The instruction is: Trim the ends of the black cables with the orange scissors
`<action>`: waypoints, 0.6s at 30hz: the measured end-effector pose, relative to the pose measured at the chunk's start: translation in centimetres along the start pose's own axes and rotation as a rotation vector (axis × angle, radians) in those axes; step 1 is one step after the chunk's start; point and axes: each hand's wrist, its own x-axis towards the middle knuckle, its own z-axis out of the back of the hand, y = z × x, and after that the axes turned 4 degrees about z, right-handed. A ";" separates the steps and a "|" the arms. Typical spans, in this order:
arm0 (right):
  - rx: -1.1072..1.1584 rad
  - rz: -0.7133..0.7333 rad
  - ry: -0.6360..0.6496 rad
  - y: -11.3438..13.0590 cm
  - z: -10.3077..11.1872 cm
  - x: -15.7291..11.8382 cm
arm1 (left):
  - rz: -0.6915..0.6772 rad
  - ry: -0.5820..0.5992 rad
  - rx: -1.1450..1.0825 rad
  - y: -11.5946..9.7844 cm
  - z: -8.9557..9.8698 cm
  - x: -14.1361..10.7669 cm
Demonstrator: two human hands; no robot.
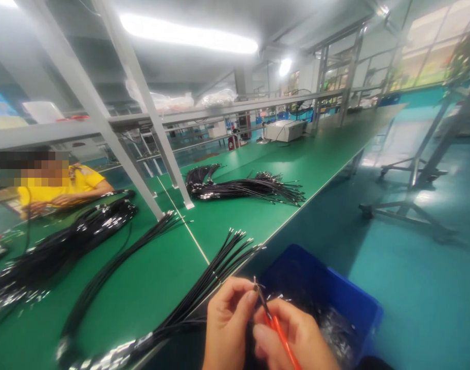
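At the bottom centre my left hand point(230, 321) pinches the thin end of a black cable, its tip showing above the fingertips. My right hand point(292, 329) is closed around a red-handled tool point(283, 341), whose metal jaws meet the cable tip beside my left thumb. A bundle of black cables point(204, 290) with pale ends lies along the table edge, just left of my left hand. It curves back at the lower left into a loop point(88, 293).
The green table point(158, 277) holds another cable bundle point(242, 187) and a large plastic-wrapped pile point(65, 244). Metal uprights point(130, 169) stand on it. A blue bin point(346, 295) is below the right edge. A person in yellow point(84, 180) sits across at the left.
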 end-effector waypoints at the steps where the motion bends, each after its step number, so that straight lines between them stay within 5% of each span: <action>1: -0.003 0.000 -0.004 -0.1 0.0 0.1 | -0.012 0.006 0.023 0.1 0.0 0.0; 18: -0.149 0.054 0.003 0.0 0.7 0.5 | -0.076 -0.061 0.176 0.3 -0.7 0.0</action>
